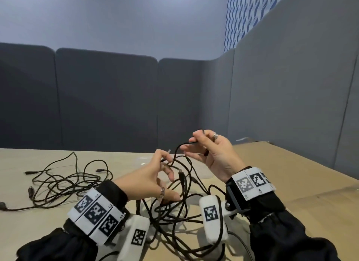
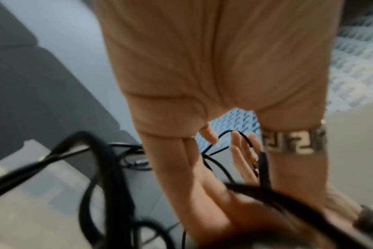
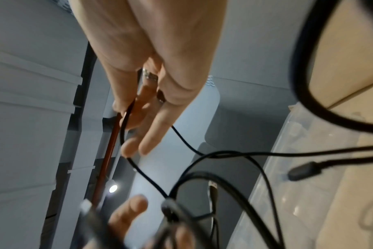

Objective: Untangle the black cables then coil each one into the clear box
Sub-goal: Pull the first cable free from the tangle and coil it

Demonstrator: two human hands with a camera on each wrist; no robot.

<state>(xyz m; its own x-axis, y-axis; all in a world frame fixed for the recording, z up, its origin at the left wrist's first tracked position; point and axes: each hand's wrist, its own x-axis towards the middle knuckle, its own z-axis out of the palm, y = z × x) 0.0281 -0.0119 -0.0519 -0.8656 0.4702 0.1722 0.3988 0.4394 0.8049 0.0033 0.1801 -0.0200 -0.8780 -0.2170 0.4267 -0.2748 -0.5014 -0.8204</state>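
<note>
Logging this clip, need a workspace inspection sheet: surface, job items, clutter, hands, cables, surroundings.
Surface: light wood table; brown cardboard sheet over its right part.
Job's things: clear box behind the hands, mostly hidden, contents not visible.
Clutter: nothing seen.
Hands: left hand pinches a strand of the lifted tangle; right hand pinches another strand higher up. Both raised off the table.
Cables: lifted tangle hangs between the hands, still knotted; loose black cables lie spread on the table at left.
Surroundings: grey padded partitions; blue patterned wall panel at upper right.
</note>
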